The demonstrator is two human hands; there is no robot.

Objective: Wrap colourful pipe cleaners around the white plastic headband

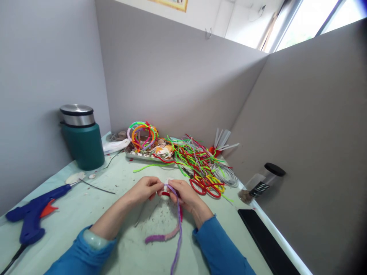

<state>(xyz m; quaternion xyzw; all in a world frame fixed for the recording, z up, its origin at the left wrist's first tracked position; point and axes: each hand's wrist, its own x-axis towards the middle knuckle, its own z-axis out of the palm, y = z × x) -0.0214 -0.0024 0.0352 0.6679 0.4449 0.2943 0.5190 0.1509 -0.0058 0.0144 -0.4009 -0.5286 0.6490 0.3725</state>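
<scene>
My left hand (148, 189) and my right hand (183, 194) meet above the middle of the table, fingertips pinched close together. Between them runs the upper end of a purple pipe cleaner (180, 233), whose long tail hangs past my right hand toward me. A curved strip (162, 237) wrapped in purple, pink and red fuzz also trails from under my right hand. Near the fingertips show a red bit and something whitish, too small to name. My fingers hide exactly how these pieces join.
A blue glue gun (33, 217) and a green flask (83, 141) are on the left. Behind my hands are a metal tray (137, 156) of shells, a pile of pipe cleaners (197, 154) and red-handled scissors (205, 188). A clear jar (262, 183) and black strip (263, 240) lie right.
</scene>
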